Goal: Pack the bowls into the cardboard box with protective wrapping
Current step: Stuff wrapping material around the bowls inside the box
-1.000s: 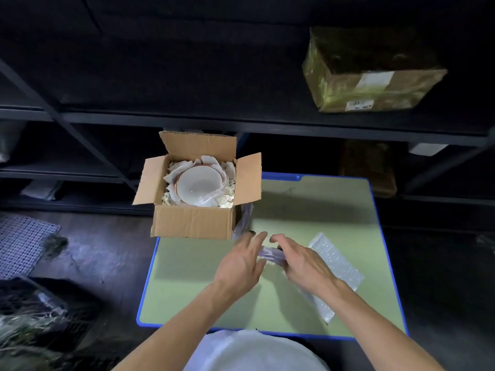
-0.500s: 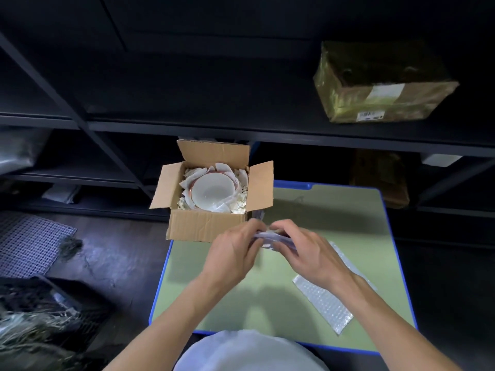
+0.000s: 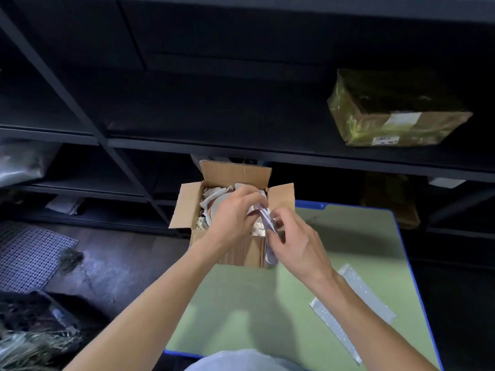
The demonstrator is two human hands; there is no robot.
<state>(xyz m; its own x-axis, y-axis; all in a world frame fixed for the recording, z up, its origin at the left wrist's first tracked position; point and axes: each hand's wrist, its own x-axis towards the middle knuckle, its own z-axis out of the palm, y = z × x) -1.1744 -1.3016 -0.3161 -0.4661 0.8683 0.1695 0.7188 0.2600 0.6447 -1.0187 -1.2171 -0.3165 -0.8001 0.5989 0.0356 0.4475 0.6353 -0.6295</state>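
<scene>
Left hand [image 3: 233,214]: fingers curl on the wrap sheet [image 3: 267,223] above the bowl [image 3: 217,207], likely to cushion it.
Right hand [image 3: 297,243]: fingers pinch the sheet's lower end.

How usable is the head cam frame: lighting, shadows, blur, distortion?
Head view: lighting is uneven, the green table bright while the shelves go near black; arm shadows fall on the table; glare on the taped parcel; the left hand, the right hand and the wrap they pinch over the cardboard box look soft; the wide-angle lens makes the shelf uprights lean.
</scene>
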